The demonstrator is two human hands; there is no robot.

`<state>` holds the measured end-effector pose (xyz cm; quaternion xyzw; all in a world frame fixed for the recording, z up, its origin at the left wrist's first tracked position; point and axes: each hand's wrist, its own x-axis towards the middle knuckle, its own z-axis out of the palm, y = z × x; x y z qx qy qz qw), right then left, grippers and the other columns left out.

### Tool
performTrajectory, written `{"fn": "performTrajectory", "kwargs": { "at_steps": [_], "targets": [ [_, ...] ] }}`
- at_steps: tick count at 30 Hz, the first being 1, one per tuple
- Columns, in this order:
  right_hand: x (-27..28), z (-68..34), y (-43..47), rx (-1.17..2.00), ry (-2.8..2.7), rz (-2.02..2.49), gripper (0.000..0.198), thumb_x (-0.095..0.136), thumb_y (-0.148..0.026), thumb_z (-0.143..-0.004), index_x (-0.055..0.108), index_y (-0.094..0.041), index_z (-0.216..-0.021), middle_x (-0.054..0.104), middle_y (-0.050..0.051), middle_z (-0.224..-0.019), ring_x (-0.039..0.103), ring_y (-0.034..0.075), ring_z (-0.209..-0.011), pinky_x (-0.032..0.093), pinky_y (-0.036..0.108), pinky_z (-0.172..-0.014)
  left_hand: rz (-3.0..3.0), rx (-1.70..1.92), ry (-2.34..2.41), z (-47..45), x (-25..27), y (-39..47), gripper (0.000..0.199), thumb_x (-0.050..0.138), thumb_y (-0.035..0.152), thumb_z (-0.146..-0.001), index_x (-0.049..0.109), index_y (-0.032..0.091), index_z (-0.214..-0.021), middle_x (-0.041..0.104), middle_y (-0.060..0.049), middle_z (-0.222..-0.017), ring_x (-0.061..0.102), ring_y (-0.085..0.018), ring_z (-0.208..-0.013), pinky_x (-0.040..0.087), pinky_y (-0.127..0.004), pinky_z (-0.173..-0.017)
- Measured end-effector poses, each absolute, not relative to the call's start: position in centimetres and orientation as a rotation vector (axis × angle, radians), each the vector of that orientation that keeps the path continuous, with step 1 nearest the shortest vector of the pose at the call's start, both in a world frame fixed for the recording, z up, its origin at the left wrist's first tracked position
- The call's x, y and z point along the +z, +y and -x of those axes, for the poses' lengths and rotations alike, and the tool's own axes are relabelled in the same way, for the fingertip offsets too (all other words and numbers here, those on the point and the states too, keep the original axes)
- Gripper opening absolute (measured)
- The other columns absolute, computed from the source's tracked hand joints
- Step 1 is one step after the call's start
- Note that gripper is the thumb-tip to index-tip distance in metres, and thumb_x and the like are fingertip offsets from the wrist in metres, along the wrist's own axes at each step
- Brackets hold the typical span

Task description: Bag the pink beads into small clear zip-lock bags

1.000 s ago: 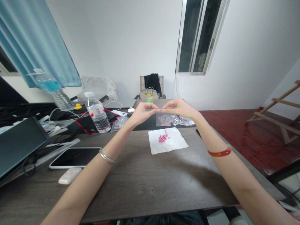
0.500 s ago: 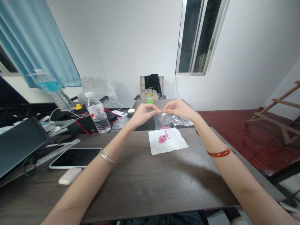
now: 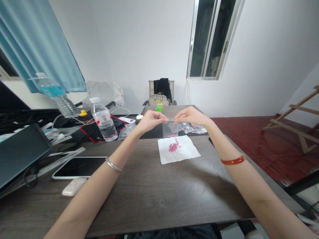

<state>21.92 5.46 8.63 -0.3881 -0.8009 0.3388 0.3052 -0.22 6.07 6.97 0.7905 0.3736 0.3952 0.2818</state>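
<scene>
Between my two hands hangs a small clear plastic bag [image 3: 168, 128], with some pink beads at its bottom. My left hand [image 3: 152, 120] is closed, pinching the bag's top edge at the left. At the right end of that same edge, my right hand [image 3: 189, 116] pinches it between thumb and fingers. Below and just in front of the bag lies a white paper napkin [image 3: 186, 153] on the table. A loose cluster of pink beads [image 3: 173, 146] rests on the napkin.
Several clear packets [image 3: 193, 128] lie behind my right hand. To the left stand a water bottle [image 3: 103, 121], a tablet [image 3: 79, 167], a white case [image 3: 74, 187] and a laptop [image 3: 22, 156]. A green object [image 3: 159, 108] sits farther back on the table [image 3: 154, 192].
My hands have drawn slightly apart along the bag's top edge, the left hand shifting a little left. The bag has moved slightly left. Beads on the napkin stay put.
</scene>
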Motion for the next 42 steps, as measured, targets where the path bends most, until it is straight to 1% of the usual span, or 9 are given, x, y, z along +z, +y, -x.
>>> {"fn": "performTrajectory", "kwargs": {
  "at_steps": [7, 14, 17, 20, 24, 27, 30, 35, 42],
  "targets": [
    [7.5, -21.7, 6.5, 0.933, -2.101, 1.006, 0.014, 0.068, -0.021, -0.071, 0.074, -0.012, -0.081, 0.074, 0.008, -0.079, 0.066, 0.013, -0.07, 0.051, 0.023, -0.066, -2.056, 0.991, 1.014, 0.4, 6.6, 6.3, 0.017, 0.072, 0.029, -0.07, 0.073, 0.013, -0.074, 0.074, -0.007, -0.075, 0.066, -0.015, -0.07, 0.051, -0.027, -0.073],
    [5.1, -21.3, 9.7, 0.811, -2.18, 0.994, 0.016, 0.067, -0.023, -0.071, 0.075, -0.013, -0.081, 0.074, 0.006, -0.075, 0.065, 0.015, -0.067, 0.049, 0.024, -0.062, -2.048, 0.909, 1.114, 0.8, 4.8, 8.8, 0.011, 0.069, 0.016, -0.068, 0.073, 0.012, -0.077, 0.07, -0.003, -0.062, 0.063, -0.013, -0.056, 0.049, -0.023, -0.058],
    [4.8, -20.3, 12.4, 0.559, -2.142, 1.054, 0.014, 0.068, -0.022, -0.072, 0.076, -0.013, -0.077, 0.073, 0.006, -0.072, 0.064, 0.016, -0.068, 0.049, 0.026, -0.066, -2.091, 1.094, 1.241, 0.4, 3.9, 11.5, 0.011, 0.064, 0.012, -0.071, 0.073, 0.012, -0.077, 0.072, -0.004, -0.066, 0.066, -0.015, -0.061, 0.052, -0.025, -0.063],
    [4.3, -19.4, 14.8, 0.26, -2.061, 1.123, 0.014, 0.066, -0.023, -0.075, 0.077, -0.016, -0.081, 0.074, 0.006, -0.083, 0.066, 0.019, -0.08, 0.049, 0.027, -0.074, -2.17, 1.379, 1.365, -0.2, 2.7, 13.9, 0.016, 0.059, 0.011, -0.075, 0.074, 0.014, -0.082, 0.075, -0.007, -0.083, 0.069, -0.018, -0.078, 0.053, -0.027, -0.076],
    [1.9, -19.2, 15.1, 0.078, -2.352, 1.199, 0.017, 0.065, -0.019, -0.076, 0.078, -0.021, -0.087, 0.075, 0.005, -0.091, 0.067, 0.02, -0.084, 0.048, 0.026, -0.077, -2.431, 1.066, 1.478, -0.5, -0.3, 14.5, 0.023, 0.055, 0.014, -0.08, 0.074, 0.016, -0.092, 0.075, -0.009, -0.094, 0.068, -0.021, -0.09, 0.05, -0.03, -0.085],
    [-0.5, -19.8, 14.1, 0.13, -2.62, 1.238, 0.026, 0.062, -0.012, -0.074, 0.078, -0.023, -0.091, 0.075, 0.003, -0.089, 0.069, 0.02, -0.081, 0.049, 0.025, -0.074, -2.596, 0.584, 1.465, -0.5, -2.9, 13.4, 0.03, 0.05, 0.013, -0.082, 0.074, 0.018, -0.099, 0.073, -0.01, -0.102, 0.067, -0.023, -0.097, 0.049, -0.032, -0.089],
    [-2.2, -20.5, 13.5, 0.179, -2.67, 1.229, 0.038, 0.055, -0.005, -0.074, 0.077, -0.025, -0.097, 0.074, 0.003, -0.098, 0.069, 0.02, -0.089, 0.049, 0.025, -0.08, -2.664, 0.358, 1.463, -0.6, -4.4, 12.1, 0.046, 0.043, 0.003, -0.079, 0.068, 0.019, -0.113, 0.069, -0.009, -0.115, 0.063, -0.02, -0.108, 0.04, -0.034, -0.102],
    [-3.6, -21.4, 13.4, 0.374, -2.669, 1.164, 0.058, 0.048, 0.005, -0.068, 0.07, -0.024, -0.113, 0.066, 0.003, -0.118, 0.063, 0.021, -0.11, 0.046, 0.027, -0.096, -2.757, 0.167, 1.548, -0.9, -4.3, 10.6, 0.053, 0.045, 0.002, -0.075, 0.063, 0.021, -0.12, 0.065, -0.01, -0.122, 0.053, -0.025, -0.122, 0.015, -0.052, -0.114],
    [-4.4, -22.2, 13.2, 0.716, -2.47, 1.134, 0.059, 0.04, 0.008, -0.068, 0.067, -0.015, -0.115, 0.059, 0.006, -0.124, 0.058, 0.019, -0.118, 0.037, 0.034, -0.108, -2.733, 0.092, 1.594, -1.1, -3.9, 9.8, 0.06, 0.041, 0.004, -0.076, 0.052, 0.021, -0.133, 0.063, -0.011, -0.125, 0.05, -0.029, -0.125, 0.004, -0.06, -0.112]
  ]
}}
